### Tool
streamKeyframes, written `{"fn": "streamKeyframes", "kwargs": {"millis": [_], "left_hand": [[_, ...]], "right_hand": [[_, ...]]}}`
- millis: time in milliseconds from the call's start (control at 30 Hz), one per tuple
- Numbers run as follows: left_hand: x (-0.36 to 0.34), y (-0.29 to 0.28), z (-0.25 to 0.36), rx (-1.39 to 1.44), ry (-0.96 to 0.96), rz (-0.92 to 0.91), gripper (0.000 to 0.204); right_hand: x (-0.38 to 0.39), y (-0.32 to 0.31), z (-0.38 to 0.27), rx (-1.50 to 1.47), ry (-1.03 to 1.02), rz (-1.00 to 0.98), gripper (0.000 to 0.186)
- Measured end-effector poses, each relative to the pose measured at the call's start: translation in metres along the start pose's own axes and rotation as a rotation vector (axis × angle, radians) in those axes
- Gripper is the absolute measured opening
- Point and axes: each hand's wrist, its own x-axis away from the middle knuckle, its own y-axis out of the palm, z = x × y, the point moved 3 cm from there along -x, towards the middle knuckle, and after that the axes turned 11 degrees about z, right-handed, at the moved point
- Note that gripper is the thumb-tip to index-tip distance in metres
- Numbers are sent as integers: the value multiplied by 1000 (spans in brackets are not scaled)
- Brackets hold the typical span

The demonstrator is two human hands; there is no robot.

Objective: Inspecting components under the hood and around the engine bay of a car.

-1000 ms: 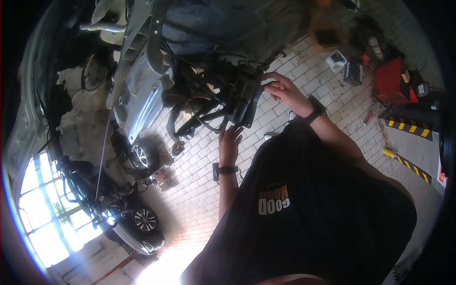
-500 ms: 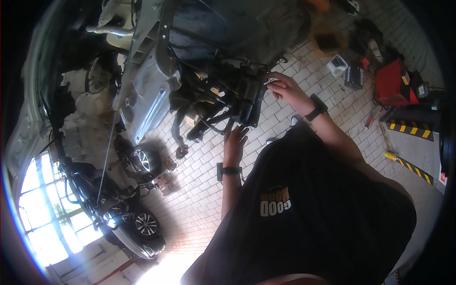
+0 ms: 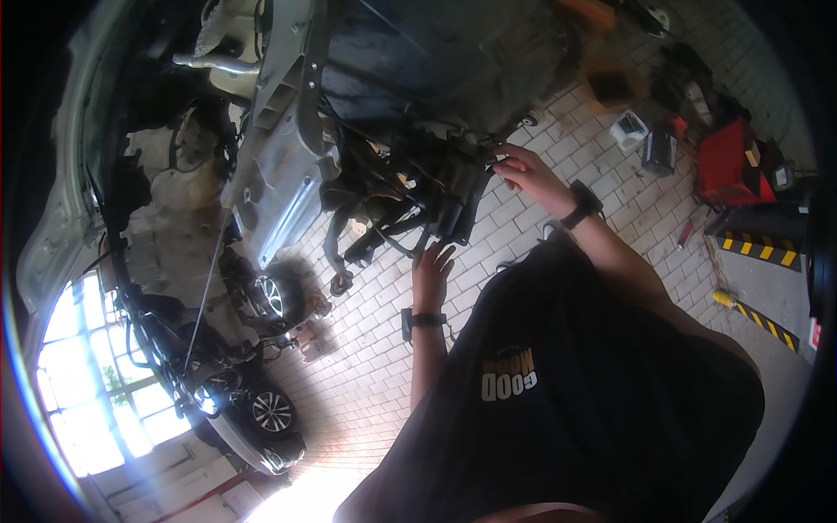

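A black assembly [image 3: 449, 196] of brackets, arms and hoses hangs beneath the raised car body [image 3: 401, 61]. At its lower edge is my left hand [image 3: 431, 270], fingers apart, the fingertips against or just beside the black metal. My right hand [image 3: 527, 179] has its fingers bent at the upper right edge of the assembly, gripping it; some fingertips are partly hidden. A silvery shield [image 3: 288, 209] lies along the body left of the assembly.
Wheels [image 3: 272, 410] and bodywork fill the lower left, near a bright window [image 3: 78, 366]. On the tiled floor [image 3: 357, 418] at right are a red toolbox [image 3: 724, 161], several boxes and dark parts, and a yellow brush [image 3: 722, 298]. Striped edging [image 3: 758, 248] borders a grey platform.
The car body and black assembly have shifted a little rightward and down in the view, and both my hands with them. Both hands stay at the assembly.
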Motion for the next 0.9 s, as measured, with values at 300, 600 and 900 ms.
{"fn": "streamKeyframes", "kwargs": {"millis": [300,600,900], "left_hand": [[8,7,18,304,-175,92,44],[0,0,-3,80,-12,38,61],[10,-7,-9,-663,466,-62,54]], "right_hand": [[0,3,-15,6,-93,62,31],[-4,7,-14,171,-233,96,32],[-1,8,-25,327,-304,138,31]]}}
